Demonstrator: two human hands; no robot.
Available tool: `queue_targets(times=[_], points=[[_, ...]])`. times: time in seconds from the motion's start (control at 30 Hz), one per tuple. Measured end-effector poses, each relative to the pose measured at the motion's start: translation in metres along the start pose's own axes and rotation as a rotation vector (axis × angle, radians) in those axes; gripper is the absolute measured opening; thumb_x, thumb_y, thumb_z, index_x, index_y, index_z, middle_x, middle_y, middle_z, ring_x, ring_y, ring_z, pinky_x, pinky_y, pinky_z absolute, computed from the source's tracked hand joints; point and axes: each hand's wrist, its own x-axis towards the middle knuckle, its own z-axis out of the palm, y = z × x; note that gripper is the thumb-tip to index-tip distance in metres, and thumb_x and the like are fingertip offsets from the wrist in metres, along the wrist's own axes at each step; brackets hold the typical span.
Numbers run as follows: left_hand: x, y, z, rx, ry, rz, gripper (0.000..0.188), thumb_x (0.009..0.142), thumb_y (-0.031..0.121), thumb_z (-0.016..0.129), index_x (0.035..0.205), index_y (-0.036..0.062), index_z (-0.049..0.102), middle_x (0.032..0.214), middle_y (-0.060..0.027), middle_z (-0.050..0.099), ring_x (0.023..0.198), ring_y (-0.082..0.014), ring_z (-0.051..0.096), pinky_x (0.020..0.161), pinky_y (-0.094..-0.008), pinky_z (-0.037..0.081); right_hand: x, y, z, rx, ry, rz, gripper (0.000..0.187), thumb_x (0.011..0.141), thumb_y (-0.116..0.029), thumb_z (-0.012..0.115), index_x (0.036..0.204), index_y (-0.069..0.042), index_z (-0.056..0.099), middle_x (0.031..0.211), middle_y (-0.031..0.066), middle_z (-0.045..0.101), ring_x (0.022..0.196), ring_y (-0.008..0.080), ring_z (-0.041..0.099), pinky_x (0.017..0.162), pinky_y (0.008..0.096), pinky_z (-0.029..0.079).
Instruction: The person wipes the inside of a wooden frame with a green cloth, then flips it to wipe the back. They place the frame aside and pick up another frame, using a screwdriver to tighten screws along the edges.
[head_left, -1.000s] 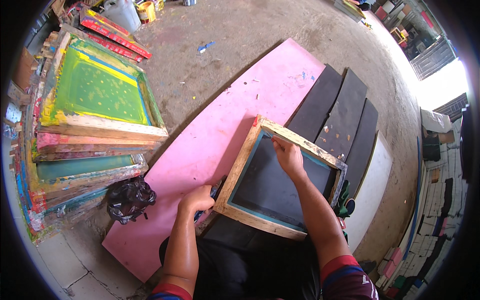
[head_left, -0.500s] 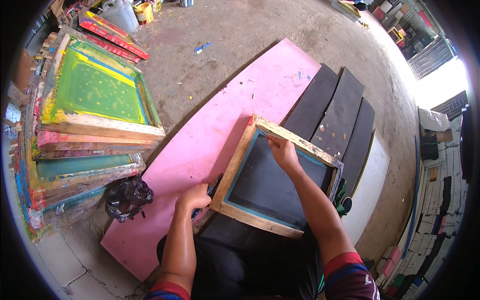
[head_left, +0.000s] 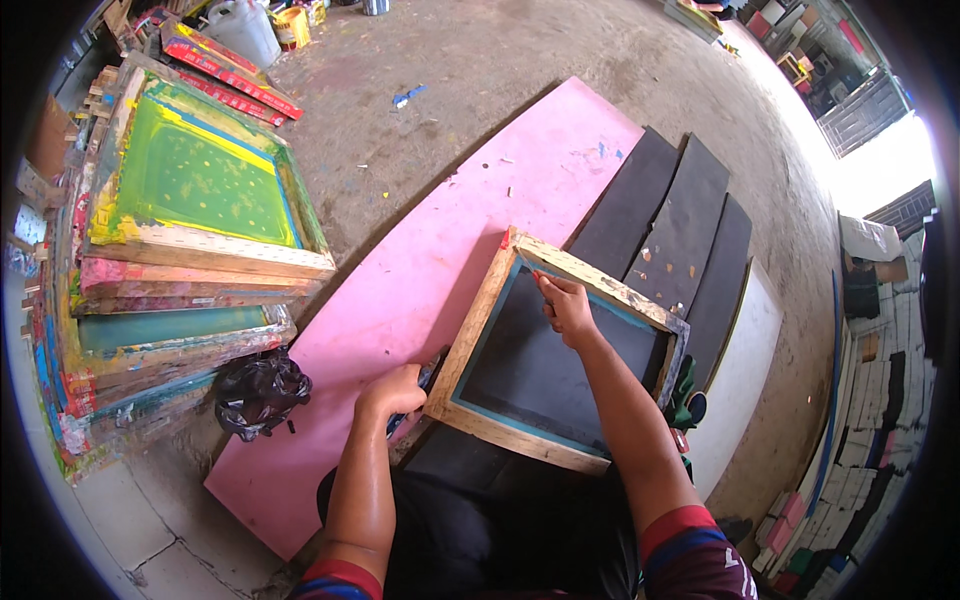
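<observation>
A wooden screen-printing frame (head_left: 560, 452) with dark mesh and a blue-green border lies tilted in front of me. My right hand (head_left: 566, 312) is closed round a thin, slim tool (head_left: 525, 262), its tip at the inner edge of the frame's far left corner. Beside the frame's near left corner, my left hand (head_left: 396, 390) is closed. A dark object (head_left: 432, 372) shows between it and the frame, mostly hidden, so its kind cannot be told.
A long pink board (head_left: 400, 290) runs beneath, with dark boards (head_left: 672, 225) and a pale panel (head_left: 748, 345) to the right. Paint-stained screen frames (head_left: 215, 255) are stacked at left, near a black plastic bag (head_left: 262, 392). A white container (head_left: 240, 35) stands far left.
My right hand has shifted slightly down and away from the frame's corner, so more of the thin tool shows. The left hand stays by the frame's side.
</observation>
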Motion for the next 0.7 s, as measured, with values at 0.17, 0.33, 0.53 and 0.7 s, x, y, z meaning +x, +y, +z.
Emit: queue_targets(times=[0.17, 0.33, 0.53, 0.7], points=[[0.007, 0.012, -0.001, 0.071, -0.018, 0.062, 0.038, 0.083, 0.008, 0.066, 0.119, -0.0033, 0.071, 0.099, -0.0215, 0.079, 0.090, -0.0316, 0.080, 0.081, -0.0449, 0.059, 0.045, 0.046, -0.019, -0.378, 0.128, -0.589, 0.036, 0.112, -0.031, 0.067, 0.141, -0.011, 0.074, 0.073, -0.0059, 0.048, 0.057, 0.0057, 0.045, 0.044, 0.0270, 0.029], [-0.015, 0.016, -0.011, 0.004, -0.035, -0.045, 0.039, 0.082, 0.010, 0.066, 0.119, -0.0016, 0.073, 0.105, -0.0229, 0.080, 0.094, -0.0333, 0.079, 0.084, -0.0466, 0.059, 0.001, 0.001, 0.011, 0.210, -0.024, 0.154, 0.032, 0.113, -0.040, 0.065, 0.133, -0.017, 0.075, 0.071, -0.0032, 0.050, 0.052, 0.0072, 0.041, 0.043, 0.0259, 0.027], [0.010, 0.010, -0.001, 0.129, 0.002, 0.062, 0.048, 0.080, 0.005, 0.056, 0.123, -0.0057, 0.072, 0.103, -0.0277, 0.080, 0.102, -0.0381, 0.080, 0.093, -0.0512, 0.059, -0.024, 0.026, 0.016, 0.102, 0.174, -0.067, 0.042, 0.111, -0.047, 0.066, 0.144, -0.021, 0.072, 0.071, -0.0021, 0.050, 0.049, 0.0070, 0.037, 0.043, 0.0255, 0.029], [-0.003, 0.016, -0.007, 0.006, 0.172, 0.063, 0.038, 0.081, 0.004, 0.053, 0.114, -0.0064, 0.071, 0.092, -0.0270, 0.080, 0.088, -0.0383, 0.081, 0.088, -0.0533, 0.059, -0.065, 0.066, 0.017, 0.069, 0.288, -0.142, 0.047, 0.109, -0.044, 0.071, 0.139, -0.008, 0.071, 0.071, 0.0006, 0.055, 0.053, 0.0083, 0.046, 0.045, 0.0276, 0.037]])
